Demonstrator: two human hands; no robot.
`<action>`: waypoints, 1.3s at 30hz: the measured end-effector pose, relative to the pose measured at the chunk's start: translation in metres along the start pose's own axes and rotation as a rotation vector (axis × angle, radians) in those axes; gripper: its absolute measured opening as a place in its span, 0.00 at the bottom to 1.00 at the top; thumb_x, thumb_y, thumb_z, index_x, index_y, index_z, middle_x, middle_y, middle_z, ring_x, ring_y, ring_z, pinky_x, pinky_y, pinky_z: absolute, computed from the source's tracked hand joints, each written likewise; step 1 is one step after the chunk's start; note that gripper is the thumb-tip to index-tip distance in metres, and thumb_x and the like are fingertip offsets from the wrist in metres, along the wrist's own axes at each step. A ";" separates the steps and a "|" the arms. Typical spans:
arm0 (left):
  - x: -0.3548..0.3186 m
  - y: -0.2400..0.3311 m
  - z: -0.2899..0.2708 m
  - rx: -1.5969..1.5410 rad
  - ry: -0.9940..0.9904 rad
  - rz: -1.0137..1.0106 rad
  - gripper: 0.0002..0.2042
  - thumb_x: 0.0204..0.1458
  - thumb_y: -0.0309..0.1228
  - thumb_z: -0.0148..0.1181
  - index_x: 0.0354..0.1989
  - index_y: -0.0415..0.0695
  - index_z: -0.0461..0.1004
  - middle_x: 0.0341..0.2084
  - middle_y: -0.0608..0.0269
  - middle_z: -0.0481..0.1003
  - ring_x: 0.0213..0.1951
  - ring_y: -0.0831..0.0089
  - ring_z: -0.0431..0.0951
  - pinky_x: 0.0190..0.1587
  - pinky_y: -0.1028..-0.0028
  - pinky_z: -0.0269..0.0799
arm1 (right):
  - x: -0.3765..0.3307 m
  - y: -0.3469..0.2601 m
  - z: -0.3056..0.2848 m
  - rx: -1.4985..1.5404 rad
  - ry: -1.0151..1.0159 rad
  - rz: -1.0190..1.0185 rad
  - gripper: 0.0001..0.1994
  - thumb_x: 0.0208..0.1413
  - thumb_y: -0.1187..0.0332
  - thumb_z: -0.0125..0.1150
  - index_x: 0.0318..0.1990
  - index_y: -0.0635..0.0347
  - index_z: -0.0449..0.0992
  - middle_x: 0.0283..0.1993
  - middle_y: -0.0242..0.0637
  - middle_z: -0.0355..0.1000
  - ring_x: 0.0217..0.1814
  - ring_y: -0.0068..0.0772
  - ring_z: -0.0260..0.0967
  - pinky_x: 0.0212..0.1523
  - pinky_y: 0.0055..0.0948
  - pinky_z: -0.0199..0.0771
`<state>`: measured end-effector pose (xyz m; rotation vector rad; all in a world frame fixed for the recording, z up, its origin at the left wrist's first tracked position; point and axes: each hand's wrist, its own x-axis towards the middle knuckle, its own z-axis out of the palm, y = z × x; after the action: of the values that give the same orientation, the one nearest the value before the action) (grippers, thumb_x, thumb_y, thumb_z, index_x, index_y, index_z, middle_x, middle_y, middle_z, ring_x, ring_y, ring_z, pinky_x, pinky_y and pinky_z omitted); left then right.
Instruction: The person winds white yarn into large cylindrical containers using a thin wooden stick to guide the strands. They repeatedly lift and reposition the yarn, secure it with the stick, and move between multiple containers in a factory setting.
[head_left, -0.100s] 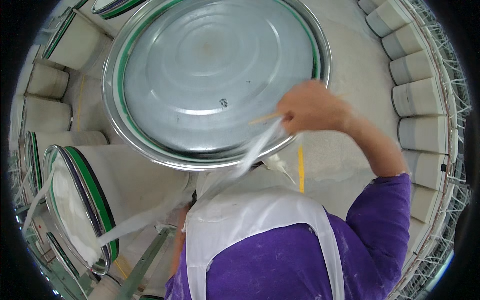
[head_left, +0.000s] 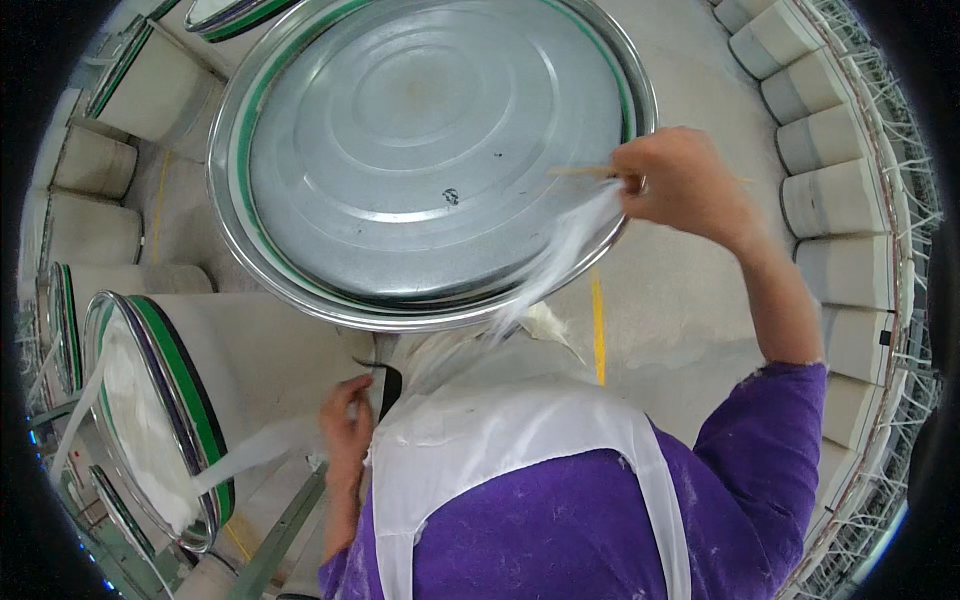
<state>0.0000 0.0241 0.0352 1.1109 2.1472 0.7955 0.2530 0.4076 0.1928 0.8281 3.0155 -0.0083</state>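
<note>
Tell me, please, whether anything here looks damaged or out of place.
Two small things: a dark blotch stands out against the otherwise mostly plain metal disc, perhaps a scuff or dirt; and a ragged white tuft looks loose near the yellow floor line, though what supports it is unclear.

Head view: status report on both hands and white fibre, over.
Right hand gripping white fibre and thin stick. Left hand low, grip unclear. Large round can ahead.
</note>
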 end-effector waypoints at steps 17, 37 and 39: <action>0.345 0.163 -0.048 0.524 -0.027 1.223 0.16 0.35 0.41 0.71 0.21 0.47 0.70 0.23 0.68 0.73 0.27 0.65 0.75 0.29 0.67 0.70 | 0.025 0.123 0.040 1.203 0.288 0.287 0.04 0.42 0.70 0.58 0.25 0.61 0.72 0.24 0.30 0.68 0.24 0.24 0.64 0.24 0.25 0.62; 0.622 0.320 0.053 0.457 0.071 1.334 0.17 0.31 0.43 0.73 0.27 0.48 0.78 0.25 0.68 0.79 0.24 0.66 0.76 0.27 0.68 0.68 | 0.215 0.362 0.079 0.462 0.453 0.837 0.16 0.58 0.59 0.59 0.30 0.67 0.75 0.16 0.40 0.60 0.20 0.25 0.58 0.24 0.31 0.59; 0.639 0.354 0.068 0.509 0.053 1.305 0.16 0.31 0.44 0.72 0.25 0.48 0.75 0.23 0.68 0.77 0.23 0.66 0.74 0.26 0.67 0.67 | 0.213 0.411 0.082 0.491 0.529 0.798 0.16 0.60 0.59 0.57 0.32 0.66 0.77 0.23 0.44 0.71 0.23 0.40 0.66 0.28 0.36 0.64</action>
<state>-0.0810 0.7496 0.1051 2.8482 1.4598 0.7449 0.2811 0.8689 0.1071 2.3385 2.8596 -0.6205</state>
